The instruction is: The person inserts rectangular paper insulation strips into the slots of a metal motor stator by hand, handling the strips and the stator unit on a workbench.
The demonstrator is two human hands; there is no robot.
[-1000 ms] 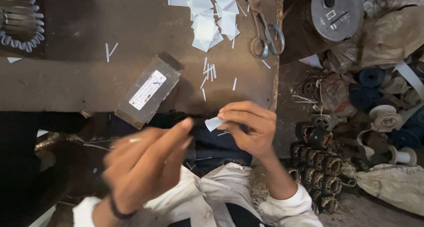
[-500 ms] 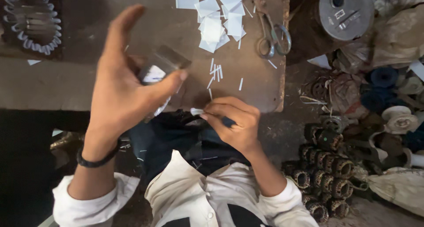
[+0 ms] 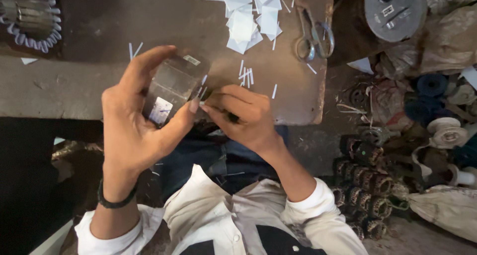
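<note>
The left hand point(image 3: 136, 123) grips a grey metal block point(image 3: 171, 88), thumb along its near side and forefinger curved over its far edge, so the block sits in the crook between them, tilted and partly over the bench point(image 3: 74, 86). A pale label shows on the block's lower face, beside the thumb. The right hand point(image 3: 243, 116) is closed in a pinch just right of the block, its fingertips meeting the left thumb tip at the block's near right corner. A sliver of white shows in the pinch; what it is cannot be told.

Past the hands, white strips point(image 3: 246, 76) lie scattered on the bench, with a heap of white paper squares point(image 3: 248, 16) further off. Scissors point(image 3: 313, 36) rest right of the heap, near the bench edge. A toothed metal ring point(image 3: 30, 16) lies at the far left corner. Right of the bench, wound coils point(image 3: 367, 185) stand in rows on the floor.
</note>
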